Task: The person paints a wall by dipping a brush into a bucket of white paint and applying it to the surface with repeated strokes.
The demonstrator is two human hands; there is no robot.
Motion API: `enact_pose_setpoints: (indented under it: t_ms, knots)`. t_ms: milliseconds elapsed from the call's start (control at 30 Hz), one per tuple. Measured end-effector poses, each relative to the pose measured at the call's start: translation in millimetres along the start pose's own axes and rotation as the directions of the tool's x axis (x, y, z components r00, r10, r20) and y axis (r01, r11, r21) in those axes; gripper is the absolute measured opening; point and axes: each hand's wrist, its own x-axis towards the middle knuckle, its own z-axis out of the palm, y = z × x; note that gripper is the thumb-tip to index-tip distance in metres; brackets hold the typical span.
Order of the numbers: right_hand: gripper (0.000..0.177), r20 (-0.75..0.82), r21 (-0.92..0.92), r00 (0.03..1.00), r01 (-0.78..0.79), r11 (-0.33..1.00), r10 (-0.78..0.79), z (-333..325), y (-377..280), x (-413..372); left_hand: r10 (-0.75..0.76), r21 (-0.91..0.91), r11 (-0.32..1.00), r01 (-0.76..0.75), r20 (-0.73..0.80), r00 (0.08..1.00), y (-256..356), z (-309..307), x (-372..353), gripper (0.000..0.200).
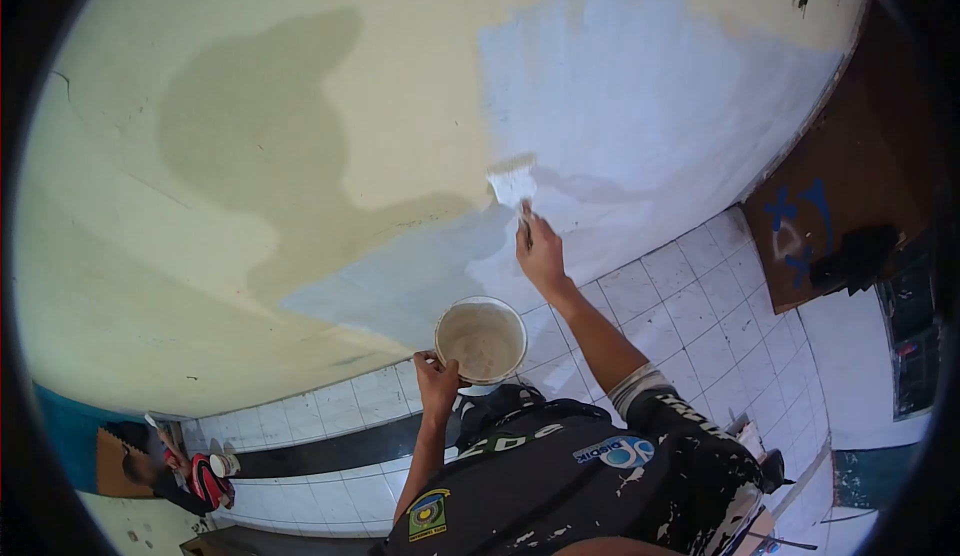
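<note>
My right hand (541, 252) is wrapped round the handle of a wide paintbrush (514, 184), whose bristles are at the wall by the edge of a pale bluish-white painted patch (620, 86). My left hand (438, 382) grips the rim of a round bucket (482, 340) at its lower left side. The bucket stands open toward me, with a whitish-grey coated inside; how much paint it holds I cannot tell. Yellowish unpainted wall (420, 86) lies left of the patch, and another pale painted area (400, 276) reaches down toward the bucket.
White tiles (665, 291) cover the floor, crossed by a dark strip (330, 446). Another person (195, 476) is at the lower left, near a small white bucket (224, 465). A brown panel (850, 156) with blue marks stands at the right.
</note>
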Motion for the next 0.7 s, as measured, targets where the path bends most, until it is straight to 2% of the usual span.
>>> enact_pose_setpoints:
  t_ms: [33, 100, 133, 167, 200, 300, 333, 400, 433, 500, 567, 600, 667, 700]
  knots:
    - [0.05, 0.009, 0.001, 1.0, -0.002, 1.0, 0.002, 5.9, 14.1, -18.4, 0.001, -0.012, 1.0, -0.001, -0.025, 1.0, 1.3, -1.2, -4.2, 0.041]
    - [0.042, 0.16, -0.13, 0.979, -0.109, 0.986, 0.129, 5.8, 29.8, -49.2, -0.002, -0.01, 1.0, 0.002, -0.011, 1.0, -3.3, -4.7, -0.9, 0.041]
    - [0.042, 0.16, -0.127, 0.977, -0.118, 0.985, 0.137, -1.4, 32.3, -59.2, 0.01, -0.01, 1.0, -0.01, 0.007, 1.0, -4.9, -7.3, -1.5, 0.041]
    - [0.034, 0.3, -0.159, 0.897, -0.288, 0.944, 0.324, -8.0, 36.1, -66.9, 0.009, -0.002, 1.0, -0.009, 0.01, 1.0, -6.8, -11.0, -2.9, 0.041]
    - [0.027, 0.422, -0.212, 0.766, -0.437, 0.874, 0.485, -15.2, 38.3, -69.3, 0.0, 0.042, 0.999, -0.001, 0.026, 1.0, -6.3, -12.1, -2.5, 0.041]
    - [0.029, 0.43, -0.24, 0.735, -0.467, 0.851, 0.524, -13.0, 58.9, -69.3, 0.009, 0.071, 0.997, -0.012, 0.037, 0.999, -3.0, -11.8, 0.2, 0.041]
    - [0.029, 0.424, -0.236, 0.743, -0.462, 0.855, 0.518, -16.6, 46.7, -50.7, 0.011, 0.059, 0.998, -0.012, 0.03, 0.999, -4.5, -11.7, -0.7, 0.041]
    - [0.028, 0.325, -0.128, 0.826, -0.444, 0.887, 0.46, -29.5, 16.3, 1.9, 0.011, 0.024, 1.0, -0.011, 0.027, 1.0, -8.2, -10.7, -0.3, 0.041]
    - [0.03, 0.327, -0.065, 0.833, -0.45, 0.891, 0.445, -45.6, -11.2, 33.6, -0.001, -0.004, 1.0, 0.001, 0.023, 1.0, -9.7, -11.2, 1.1, 0.041]
    - [0.034, 0.316, 0.032, 0.855, -0.444, 0.896, 0.412, -79.9, -65.0, 88.5, -0.001, 0.011, 1.0, 0.0, 0.014, 1.0, -3.3, -10.4, 1.4, 0.041]
    - [0.037, 0.304, 0.074, 0.867, -0.435, 0.898, 0.395, -111.4, -113.4, 128.3, 0.088, 0.115, 0.99, -0.087, 0.0, 0.996, -1.8, -10.9, -0.6, 0.041]
    - [0.038, 0.305, 0.082, 0.865, -0.441, 0.894, 0.398, -124.4, -135.3, 143.6, 0.012, 0.045, 0.999, -0.013, 0.024, 1.0, 7.7, -9.6, -5.0, 0.04]
    - [0.034, 0.117, 0.21, 0.962, -0.267, 0.941, 0.247, -131.6, -155.3, 162.0, 0.028, 0.071, 0.997, -0.031, 0.041, 0.999, -19.6, -15.7, 9.4, 0.04]
    - [0.034, 0.112, 0.199, 0.96, -0.275, 0.941, 0.257, -138.1, -169.1, 172.8, 0.057, 0.1, 0.993, -0.062, 0.056, 0.997, -36.6, -19.7, 21.9, 0.039]
